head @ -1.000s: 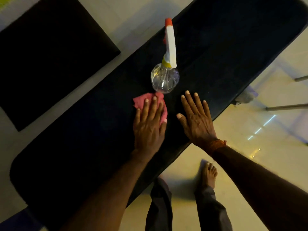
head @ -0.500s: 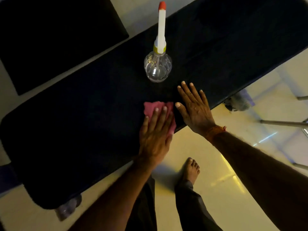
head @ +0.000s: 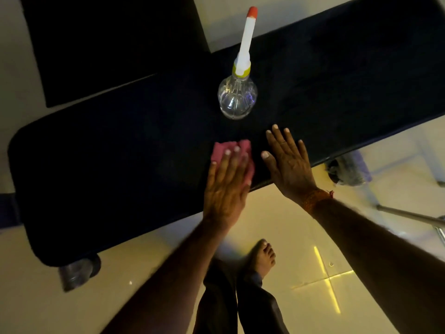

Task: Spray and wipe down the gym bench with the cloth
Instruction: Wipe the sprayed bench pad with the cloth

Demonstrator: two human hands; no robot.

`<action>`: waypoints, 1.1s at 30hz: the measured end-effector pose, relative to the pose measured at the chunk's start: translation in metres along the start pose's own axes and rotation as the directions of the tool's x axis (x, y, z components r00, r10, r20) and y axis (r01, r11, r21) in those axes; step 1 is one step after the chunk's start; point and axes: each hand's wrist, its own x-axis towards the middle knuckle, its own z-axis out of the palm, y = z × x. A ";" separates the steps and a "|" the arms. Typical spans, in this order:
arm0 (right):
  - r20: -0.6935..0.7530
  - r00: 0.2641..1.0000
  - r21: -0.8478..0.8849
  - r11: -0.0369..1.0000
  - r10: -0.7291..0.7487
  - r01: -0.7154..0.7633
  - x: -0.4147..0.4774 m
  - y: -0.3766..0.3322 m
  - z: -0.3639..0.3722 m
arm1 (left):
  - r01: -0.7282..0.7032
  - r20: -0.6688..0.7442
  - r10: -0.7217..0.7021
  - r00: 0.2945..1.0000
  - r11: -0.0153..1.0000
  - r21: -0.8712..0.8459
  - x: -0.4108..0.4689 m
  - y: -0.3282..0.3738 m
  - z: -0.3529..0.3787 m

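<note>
A long black padded gym bench (head: 120,165) runs across the view from lower left to upper right. On it stands a clear spray bottle (head: 237,97) with a white trigger head and an orange tip. My left hand (head: 226,186) lies flat on a pink cloth (head: 224,150), pressing it onto the pad near the bench's front edge; the fingers cover most of the cloth. Just to its right, my right hand (head: 289,162) rests flat on the bench with fingers spread and nothing in it. The bottle stands a short way beyond both hands.
A second black pad (head: 108,44) lies on the floor behind the bench at upper left. Pale tiled floor (head: 337,261) is in front, with my bare foot (head: 263,256) and trouser legs. A bench foot (head: 349,171) and metal bars (head: 409,215) are at right.
My left hand has slid the pink cloth from beside the bottle back towards the bench's front edge. My right hand has stayed flat on the pad. The camera view has shifted.
</note>
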 end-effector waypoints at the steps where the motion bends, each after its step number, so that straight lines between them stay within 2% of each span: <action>1: -0.003 1.000 0.000 1.000 0.006 -0.006 0.000 -0.002 0.000 | 0.092 -0.008 -0.092 0.996 0.996 0.009 0.013 -0.015 -0.004; 4: -0.025 0.999 0.008 0.999 0.035 -0.035 -0.001 -0.009 0.004 | 0.386 0.035 -0.386 0.922 0.923 0.009 0.061 -0.060 -0.016; 6: -0.041 0.996 0.030 0.997 0.077 -0.076 0.000 -0.017 0.009 | 0.464 0.047 -0.464 0.885 0.886 -0.009 0.083 -0.069 -0.019; 8: -0.055 0.992 0.037 0.993 0.114 -0.112 0.004 -0.027 0.015 | 0.396 0.026 -0.397 0.918 0.918 0.018 0.083 -0.053 -0.015; 10: -0.062 0.991 0.012 0.993 0.121 -0.120 0.011 -0.038 0.020 | 0.199 0.016 -0.200 0.980 0.978 0.062 0.057 -0.030 -0.007; 12: -0.050 0.992 -0.034 0.992 0.118 -0.120 0.017 -0.049 0.025 | 0.033 0.051 -0.037 0.998 0.995 0.090 0.039 -0.031 -0.005; 13: -0.045 0.991 -0.054 0.991 0.123 -0.125 0.021 -0.053 0.027 | 0.016 0.064 -0.022 0.998 0.996 0.086 0.044 -0.042 -0.007; 15: -0.055 0.989 -0.068 0.987 0.139 -0.143 0.027 -0.059 0.031 | 0.145 0.044 -0.148 0.988 0.986 0.076 0.067 -0.069 -0.013; 17: -0.074 0.988 -0.085 0.986 0.139 -0.145 0.033 -0.059 0.031 | 0.329 0.088 -0.333 0.939 0.942 0.065 0.096 -0.091 -0.023; 18: -0.082 0.987 -0.099 0.985 0.136 -0.144 0.035 -0.059 0.031 | 0.335 0.122 -0.342 0.932 0.940 0.069 0.104 -0.095 -0.026; 21: -0.094 0.986 -0.093 0.985 0.136 -0.145 0.038 -0.061 0.026 | 0.109 0.185 -0.098 0.978 0.993 -0.048 0.092 -0.086 -0.032; 22: -0.096 0.986 -0.071 0.987 0.138 -0.145 0.039 -0.063 0.024 | 0.089 0.172 -0.066 0.983 0.988 -0.129 0.084 -0.083 -0.036; 23: -0.095 0.985 -0.045 0.988 0.145 -0.150 0.040 -0.066 0.023 | 0.125 0.126 -0.101 0.987 0.971 -0.202 0.078 -0.084 -0.040; 24: -0.096 0.983 -0.020 0.987 0.156 -0.159 0.041 -0.068 0.021 | 0.211 0.051 -0.205 0.977 0.947 -0.242 0.075 -0.089 -0.043; 25: -0.098 0.981 0.002 0.985 0.170 -0.170 0.044 -0.070 0.019 | 0.334 -0.002 -0.347 0.938 0.903 -0.269 0.075 -0.094 -0.047; 27: -0.109 0.975 0.052 0.980 0.195 -0.190 0.049 -0.073 0.014 | 0.550 0.069 -0.557 0.828 0.779 -0.301 0.086 -0.106 -0.054; 28: -0.112 0.972 0.079 0.977 0.205 -0.196 0.052 -0.075 0.012 | 0.601 0.139 -0.590 0.795 0.738 -0.305 0.092 -0.109 -0.057; 30: -0.110 0.970 0.109 0.972 0.218 -0.207 0.057 -0.078 0.008 | 0.614 0.239 -0.566 0.789 0.706 -0.352 0.103 -0.110 -0.061; 33: -0.094 0.967 0.123 0.967 0.237 -0.225 0.063 -0.083 0.005 | 0.505 0.200 -0.465 0.863 0.759 -0.411 0.113 -0.107 -0.066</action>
